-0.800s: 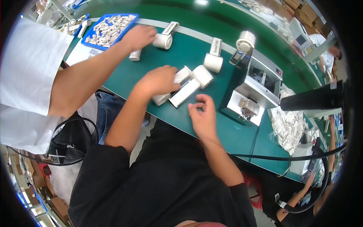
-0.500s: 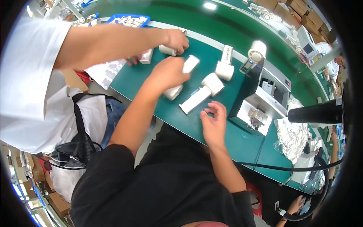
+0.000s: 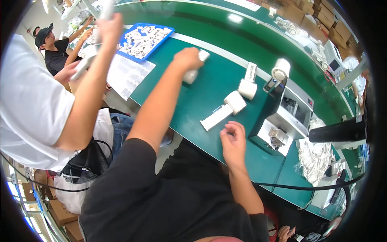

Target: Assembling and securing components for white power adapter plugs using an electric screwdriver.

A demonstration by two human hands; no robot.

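Observation:
My left hand [image 3: 188, 59] is stretched far across the green table, its fingers wrapped round a white handheld fan [image 3: 190, 76]. The fan's head and handle end show on either side of the hand. Nearer to me, another white handheld fan [image 3: 217, 117] lies on its side, its handle pointing toward the table's front edge. Just right of that handle, my right hand [image 3: 234, 145] hovers with nothing in it, fingers loosely bent and thumb apart. Beyond lies a further white fan [image 3: 247, 88], handle pointing away.
A silver-and-black machine [image 3: 296, 103] stands at the right, a white fan [image 3: 281, 69] beside its far end. White parts [image 3: 312, 161] are heaped behind it. At left are a blue tray [image 3: 142, 59] of small white parts, a paper sheet [image 3: 127, 76] and a co-worker's white sleeve [image 3: 36, 105].
My left hand has moved farther over the table with the fan. The co-worker's hands have pulled back leftward off the table, taking white pieces along. The view has shifted slightly.

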